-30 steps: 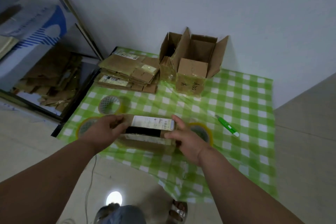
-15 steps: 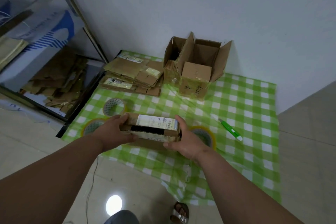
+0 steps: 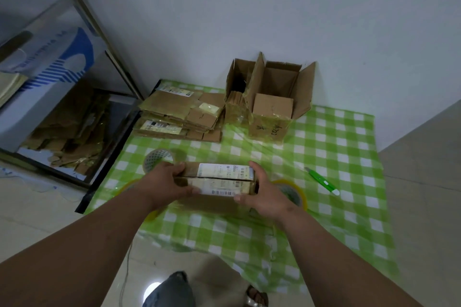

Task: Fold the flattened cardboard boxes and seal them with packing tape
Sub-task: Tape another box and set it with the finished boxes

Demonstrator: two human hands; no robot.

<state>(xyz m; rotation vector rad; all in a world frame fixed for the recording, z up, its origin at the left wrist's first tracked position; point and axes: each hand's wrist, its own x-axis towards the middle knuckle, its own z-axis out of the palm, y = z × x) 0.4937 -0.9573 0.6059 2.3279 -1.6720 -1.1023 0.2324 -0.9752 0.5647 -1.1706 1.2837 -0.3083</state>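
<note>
Small cardboard box (image 3: 219,179) at frame centre, long axis 9-to-3, flaps closed with the seam running the same way. Left hand (image 3: 162,182) grips the 9 o'clock end, right hand (image 3: 264,190) grips the 3 o'clock end, both grips wrapped on the box. It sits on or just over the green checked cloth (image 3: 336,137); can't tell which. Next likely taping: tape roll (image 3: 293,192) touches the right hand at 3 o'clock, so right is nearer. Another roll (image 3: 156,157) at 10, green cutter (image 3: 321,180) further at 3. Flat cardboard stack (image 3: 182,114) and open boxes (image 3: 272,99) at 12, well apart, nothing blocking.
</note>
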